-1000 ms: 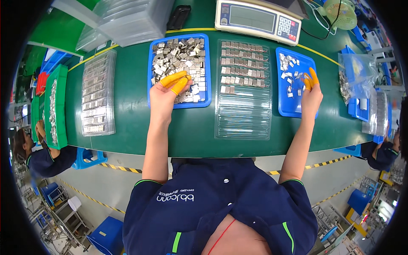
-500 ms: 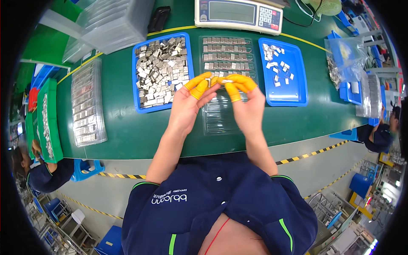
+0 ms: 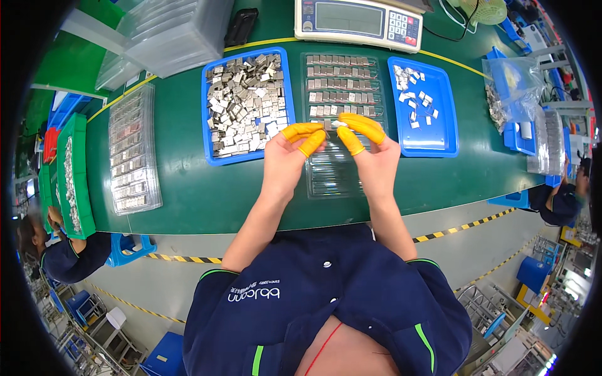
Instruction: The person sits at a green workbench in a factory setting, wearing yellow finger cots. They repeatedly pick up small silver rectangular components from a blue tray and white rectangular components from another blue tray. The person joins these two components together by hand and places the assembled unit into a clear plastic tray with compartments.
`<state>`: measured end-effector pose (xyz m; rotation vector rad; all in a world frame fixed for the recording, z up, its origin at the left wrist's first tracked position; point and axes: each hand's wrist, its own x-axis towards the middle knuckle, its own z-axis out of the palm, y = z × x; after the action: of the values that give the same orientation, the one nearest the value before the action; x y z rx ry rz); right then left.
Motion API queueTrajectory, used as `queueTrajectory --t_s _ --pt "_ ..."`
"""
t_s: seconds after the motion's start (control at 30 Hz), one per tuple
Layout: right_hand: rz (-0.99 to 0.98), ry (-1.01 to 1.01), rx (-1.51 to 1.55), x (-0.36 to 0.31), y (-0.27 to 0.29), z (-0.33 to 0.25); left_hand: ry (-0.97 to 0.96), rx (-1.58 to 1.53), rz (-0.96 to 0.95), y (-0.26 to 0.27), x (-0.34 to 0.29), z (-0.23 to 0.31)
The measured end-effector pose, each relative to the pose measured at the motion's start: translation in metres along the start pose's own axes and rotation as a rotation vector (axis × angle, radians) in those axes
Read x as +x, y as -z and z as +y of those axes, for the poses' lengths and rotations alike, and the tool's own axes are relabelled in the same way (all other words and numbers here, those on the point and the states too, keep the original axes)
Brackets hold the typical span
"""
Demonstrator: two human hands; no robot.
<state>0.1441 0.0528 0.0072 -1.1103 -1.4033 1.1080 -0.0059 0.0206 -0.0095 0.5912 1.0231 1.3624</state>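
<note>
Both my hands wear yellow finger cots and hover over a clear plastic tray (image 3: 323, 178). My right hand (image 3: 374, 156) pinches a small white piece (image 3: 337, 124) between thumb and fingers. My left hand (image 3: 282, 160) is a little to the left of it, thumb and fingertips pressed together; whatever lies in that pinch is too small to make out. Rows of small silvery metal-and-white connectors (image 3: 342, 83) fill the far part of the tray, while its near grooves hold none. Left of it stands a blue bin (image 3: 205, 119) heaped with similar connectors (image 3: 248, 103).
To the right is a blue bin (image 3: 433, 141) with a few small white pieces (image 3: 414, 103). A scale (image 3: 360, 22) stands behind. At left are a filled clear tray (image 3: 135, 150), a green bin (image 3: 84, 207) and stacked plastic trays (image 3: 172, 37). Co-workers sit at both sides.
My hands have drawn apart from where they met over the tray. The white piece now shows in the right fingers. The whole view has shifted slightly.
</note>
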Motion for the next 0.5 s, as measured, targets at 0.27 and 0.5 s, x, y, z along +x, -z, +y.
queueTrajectory --t_s 0.27,0.5 --pt "-0.026 -0.211 0.123 -0.005 -0.002 0.0 0.007 -0.022 0.029 -0.009 -0.004 0.013" --pt "-0.134 -0.13 -0.109 -0.003 0.01 -0.004 0.088 -0.006 0.017 0.0 -0.008 0.013"
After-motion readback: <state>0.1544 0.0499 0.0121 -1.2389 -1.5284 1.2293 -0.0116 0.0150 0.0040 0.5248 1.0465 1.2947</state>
